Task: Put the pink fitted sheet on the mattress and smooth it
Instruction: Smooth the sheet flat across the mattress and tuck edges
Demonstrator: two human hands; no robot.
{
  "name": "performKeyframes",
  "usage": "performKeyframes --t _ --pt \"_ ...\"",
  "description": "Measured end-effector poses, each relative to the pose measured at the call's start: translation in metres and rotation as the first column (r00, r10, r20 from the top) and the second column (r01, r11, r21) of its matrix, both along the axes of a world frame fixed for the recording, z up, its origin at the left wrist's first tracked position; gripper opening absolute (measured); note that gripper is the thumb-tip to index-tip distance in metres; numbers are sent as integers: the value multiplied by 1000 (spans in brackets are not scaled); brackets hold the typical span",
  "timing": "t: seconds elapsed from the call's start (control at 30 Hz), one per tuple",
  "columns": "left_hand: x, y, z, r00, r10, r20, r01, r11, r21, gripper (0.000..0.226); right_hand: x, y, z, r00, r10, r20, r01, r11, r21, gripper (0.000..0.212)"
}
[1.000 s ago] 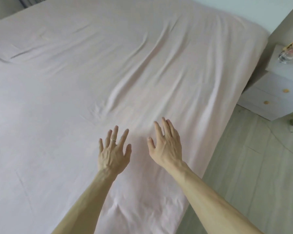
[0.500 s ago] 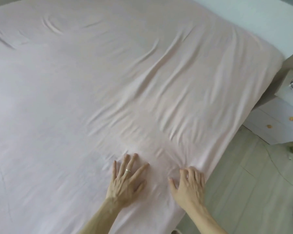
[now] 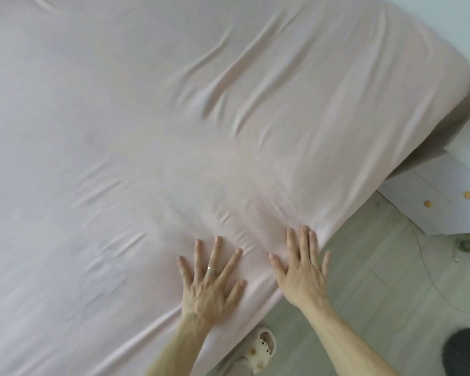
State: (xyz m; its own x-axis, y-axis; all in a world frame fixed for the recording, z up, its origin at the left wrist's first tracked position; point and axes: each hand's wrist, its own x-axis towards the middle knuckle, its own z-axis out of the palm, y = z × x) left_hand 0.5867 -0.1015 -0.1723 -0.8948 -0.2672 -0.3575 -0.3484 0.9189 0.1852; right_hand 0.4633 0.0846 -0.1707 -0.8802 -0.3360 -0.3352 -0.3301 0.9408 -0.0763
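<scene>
Head: left hand, right hand flat on sheet.

A white nightstand with two gold knobs stands at the right on the pale plank floor. A cream perforated slipper lies at the bottom edge, and a dark fuzzy shape fills the lower right corner.
</scene>
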Motion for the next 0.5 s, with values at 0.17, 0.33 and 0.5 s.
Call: performKeyframes --t 0.17,0.33,0.5 --pt "-10 10 27 996 -64 67 62 998 29 69 -30 3 33 993 54 109 -58 998 37 75" --pt "-78 -44 42 998 61 2 -61 998 11 59 -77 -19 53 981 42 -189 -72 986 -152 25" --pt "-192 -95 37 963 265 -47 -265 964 11 60 -153 -73 46 944 99 -315 -205 924 -323 29"
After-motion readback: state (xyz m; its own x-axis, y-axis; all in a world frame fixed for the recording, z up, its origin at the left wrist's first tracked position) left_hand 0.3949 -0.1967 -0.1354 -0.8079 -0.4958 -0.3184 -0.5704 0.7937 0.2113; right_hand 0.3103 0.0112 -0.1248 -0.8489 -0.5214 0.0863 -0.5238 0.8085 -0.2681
